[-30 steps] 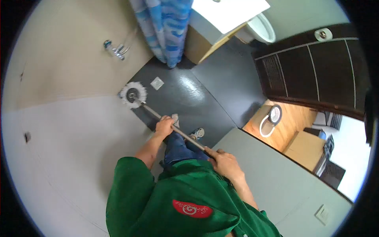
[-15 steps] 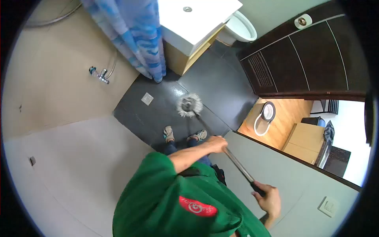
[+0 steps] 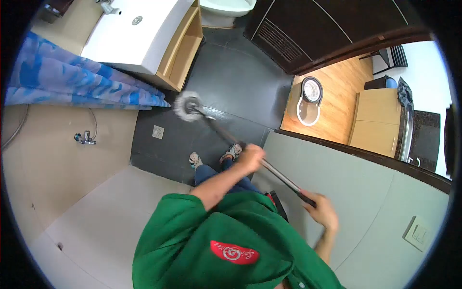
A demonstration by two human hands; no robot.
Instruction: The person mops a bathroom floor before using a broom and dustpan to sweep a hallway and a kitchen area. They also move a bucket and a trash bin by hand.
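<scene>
A dark grey tiled floor is bounded by beige walls. A white sink on a wooden cabinet is flanked by a blue shower curtain; a dark door is opened onto wooden flooring

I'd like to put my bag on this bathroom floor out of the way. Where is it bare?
The dark floor is bare between the sink cabinet and the dark door. It is crowded by the mop head, floor drain and shoes. The mop bucket takes up the wooden floor in the doorway.
</scene>
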